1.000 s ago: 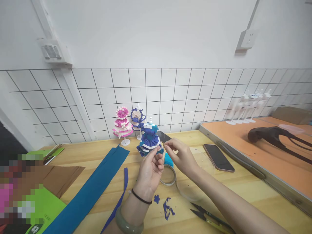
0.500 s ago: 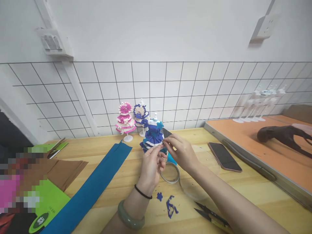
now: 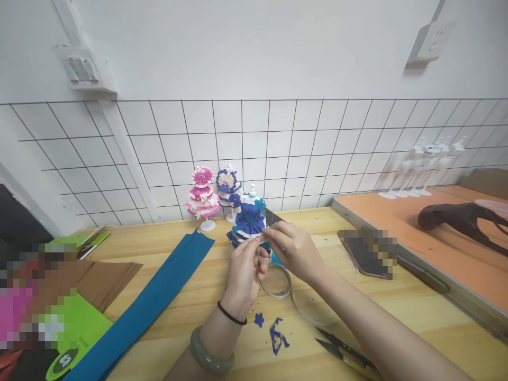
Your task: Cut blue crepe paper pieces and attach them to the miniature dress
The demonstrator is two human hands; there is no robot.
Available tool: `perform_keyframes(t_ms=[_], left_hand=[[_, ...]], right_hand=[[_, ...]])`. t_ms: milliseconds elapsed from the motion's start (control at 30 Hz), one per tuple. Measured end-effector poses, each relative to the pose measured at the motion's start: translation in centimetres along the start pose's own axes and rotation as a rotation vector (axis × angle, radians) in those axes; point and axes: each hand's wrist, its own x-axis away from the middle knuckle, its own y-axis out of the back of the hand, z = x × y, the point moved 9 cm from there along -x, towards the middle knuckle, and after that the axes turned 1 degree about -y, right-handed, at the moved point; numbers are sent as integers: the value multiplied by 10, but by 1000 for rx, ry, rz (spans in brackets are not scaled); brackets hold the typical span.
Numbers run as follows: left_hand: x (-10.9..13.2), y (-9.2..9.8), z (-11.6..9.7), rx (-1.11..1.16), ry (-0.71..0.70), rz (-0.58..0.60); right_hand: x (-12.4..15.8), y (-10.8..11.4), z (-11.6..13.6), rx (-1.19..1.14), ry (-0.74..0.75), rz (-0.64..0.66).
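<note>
Single head cam, wide view. Sits above and on the near side of the blue paper dress [image 3: 251,218], facing forward and down across the wooden desk [image 3: 178,317]. Close range: left hand [image 3: 244,270] and right hand [image 3: 297,251] meet at dress's near side. Gridded white wall [image 3: 305,148] behind dress, roughly square-on.

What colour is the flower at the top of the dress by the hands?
The flower is teal, a greenish blue; the head view shows it best.
</note>
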Motion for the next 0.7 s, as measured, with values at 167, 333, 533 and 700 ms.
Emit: perform_keyframes(t_ms=[167,333,533,700], left_hand=[[0,-1,-1,14,11,3],[0,-1,0,20,27,5],[-1,0,2,36,24,15],[-1,0,3,44,21,27]], right_hand=[[5,2,-3,-38,-3,-15],[5,7,-9,-183,-87,-85],[4,7,-13,-218,-153,-85],[4,5,-11,-195,-116,-58]])
